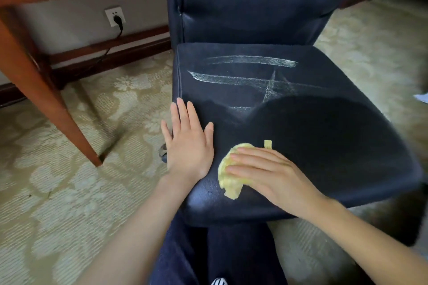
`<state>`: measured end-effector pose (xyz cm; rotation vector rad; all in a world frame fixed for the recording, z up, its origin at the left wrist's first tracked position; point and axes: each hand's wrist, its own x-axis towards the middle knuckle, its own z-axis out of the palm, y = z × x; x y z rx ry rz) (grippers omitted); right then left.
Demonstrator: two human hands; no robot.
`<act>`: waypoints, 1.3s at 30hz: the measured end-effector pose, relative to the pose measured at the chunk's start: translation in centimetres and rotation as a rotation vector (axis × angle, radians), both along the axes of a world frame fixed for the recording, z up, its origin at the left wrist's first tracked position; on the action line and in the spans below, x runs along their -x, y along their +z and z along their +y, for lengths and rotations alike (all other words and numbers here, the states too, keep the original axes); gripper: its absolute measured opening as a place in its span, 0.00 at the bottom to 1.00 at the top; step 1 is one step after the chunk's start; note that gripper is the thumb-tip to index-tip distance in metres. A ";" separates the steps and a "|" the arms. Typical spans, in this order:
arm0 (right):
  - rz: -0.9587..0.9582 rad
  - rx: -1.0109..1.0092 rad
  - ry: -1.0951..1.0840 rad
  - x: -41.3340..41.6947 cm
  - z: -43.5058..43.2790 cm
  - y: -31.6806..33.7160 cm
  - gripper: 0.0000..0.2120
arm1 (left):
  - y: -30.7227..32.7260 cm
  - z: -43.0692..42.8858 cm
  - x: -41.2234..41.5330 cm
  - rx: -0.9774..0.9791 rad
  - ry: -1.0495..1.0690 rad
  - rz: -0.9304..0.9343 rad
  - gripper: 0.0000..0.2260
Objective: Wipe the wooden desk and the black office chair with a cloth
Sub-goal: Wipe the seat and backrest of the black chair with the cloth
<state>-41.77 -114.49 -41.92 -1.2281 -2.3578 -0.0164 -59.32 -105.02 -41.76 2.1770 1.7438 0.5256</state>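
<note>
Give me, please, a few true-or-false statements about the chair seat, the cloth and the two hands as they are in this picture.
1. The right hand presses a yellow cloth onto the chair seat. True.
2. The left hand grips the desk leg. False: it rests flat, fingers straight, on the seat's left front edge.
3. White streaks show on the rear half of the seat. True.
4. The cloth lies on the carpet. False: it is on the seat, under the right hand.
5. A plug sits in the wall socket under the desk. True.
</note>
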 end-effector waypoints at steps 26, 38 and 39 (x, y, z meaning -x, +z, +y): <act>0.165 0.265 -0.271 0.6 13.9 2.2 0.16 | -0.6 5.3 3.2 -0.212 -0.025 -0.082 0.19; 0.095 0.229 -0.280 -0.2 1.4 1.8 0.14 | 1.6 4.8 3.0 -0.320 -0.112 0.353 0.33; 0.095 0.196 -0.304 -0.9 1.2 1.8 0.13 | 1.5 4.2 2.6 -0.300 -0.126 0.347 0.34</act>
